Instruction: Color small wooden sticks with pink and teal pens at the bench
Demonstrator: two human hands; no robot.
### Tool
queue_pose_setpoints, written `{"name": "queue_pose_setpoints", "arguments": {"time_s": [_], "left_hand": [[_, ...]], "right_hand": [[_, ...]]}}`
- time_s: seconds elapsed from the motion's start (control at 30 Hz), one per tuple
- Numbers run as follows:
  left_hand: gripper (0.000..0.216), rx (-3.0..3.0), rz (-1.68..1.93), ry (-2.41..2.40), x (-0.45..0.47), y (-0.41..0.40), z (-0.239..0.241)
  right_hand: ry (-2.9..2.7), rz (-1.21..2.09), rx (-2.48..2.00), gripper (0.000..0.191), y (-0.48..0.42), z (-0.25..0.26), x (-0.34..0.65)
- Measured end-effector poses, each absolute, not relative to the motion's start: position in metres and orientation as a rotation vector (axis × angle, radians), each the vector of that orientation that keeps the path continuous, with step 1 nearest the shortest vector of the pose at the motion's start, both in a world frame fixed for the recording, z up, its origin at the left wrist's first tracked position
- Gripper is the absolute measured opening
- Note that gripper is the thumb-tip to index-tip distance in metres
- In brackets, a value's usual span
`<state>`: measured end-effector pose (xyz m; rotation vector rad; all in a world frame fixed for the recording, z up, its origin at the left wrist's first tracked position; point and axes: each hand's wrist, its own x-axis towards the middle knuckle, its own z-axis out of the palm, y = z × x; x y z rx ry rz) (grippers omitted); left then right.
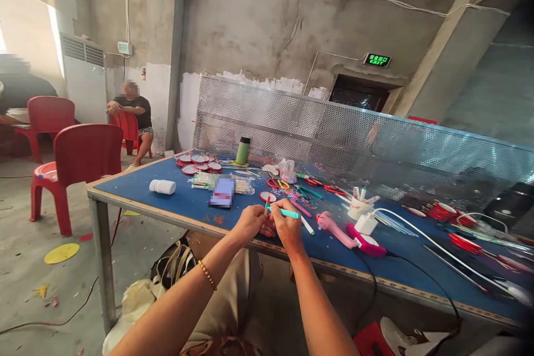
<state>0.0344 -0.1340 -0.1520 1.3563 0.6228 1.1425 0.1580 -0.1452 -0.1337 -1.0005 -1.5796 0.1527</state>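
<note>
with the right hand [287, 226], gripping one teal marker [289, 213], fingers clamped on the barrel, at the near edge of the table. with the left hand [252, 223], pinching one thin stick [267, 204], partly reddish, nearly upright, thumb and fingers together on it; cannot tell of any contact between the two. around the left wrist, one beaded bracelet [207, 275].

just beyond the fingers, one red-rimmed disc [267, 196], pale inside. near on the right, one white pen [307, 226], one pink tool [336, 231], one magenta device [367, 240], one white adapter [366, 223] and one white cup [356, 208] with several pens, too crowded to count. on the left, one phone [222, 193], one white bottle [162, 186] on its side, one green flask [243, 151] upright, and at least six more discs [200, 160], overlapping. farther back, one clear plastic bag [287, 171].

underneath all this, a blue tabletop [133, 192] with pale edging, scattered with small bits.

behind, one perforated metal panel [258, 117], one dark doorway [359, 94] and one green exit sign [377, 60] on a rough concrete wall [250, 22]. to the left, three red chairs [89, 150], two people [139, 108], one tall white air unit [84, 80], and on the littered floor, one yellow disc [62, 253].
</note>
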Motion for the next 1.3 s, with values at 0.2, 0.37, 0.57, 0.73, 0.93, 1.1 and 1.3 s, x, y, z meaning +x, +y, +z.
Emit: {"name": "queue_pose_setpoints", "arguments": {"time_s": [0.2,0.37,0.57,0.73,0.93,1.1,1.3], "left_hand": [[0.026,1.358,1.139,0.629,0.0337,-0.1354,-0.1509],[0.026,1.347,1.145,0.627,0.0345,-0.1338,-0.1524],[0.025,1.346,1.141,0.614,0.0344,-0.1340,-0.1523],[0.025,1.371,1.147,0.635,0.0340,-0.1332,-0.1530],[0.023,1.365,1.145,0.626,0.0346,-0.1322,-0.1539],[0.023,1.363,1.152,0.621,0.0347,-0.1329,-0.1534],[0.026,1.374,1.149,0.641,0.0350,-0.1319,-0.1547]], "right_hand": [[-1.595,0.148,-0.988,0.022,-0.1457,-0.1334,0.1576],[-1.603,0.163,-0.999,0.020,-0.1478,-0.1316,0.1574],[-1.605,0.168,-1.006,0.020,-0.1482,-0.1306,0.1571],[-1.587,0.148,-1.003,0.020,-0.1477,-0.1321,0.1571],[-1.561,0.157,-0.994,0.021,-0.1472,-0.1328,0.1567],[-1.575,0.159,-0.996,0.022,-0.1470,-0.1325,0.1568],[-1.590,0.149,-0.997,0.021,-0.1465,-0.1325,0.1571]]}}
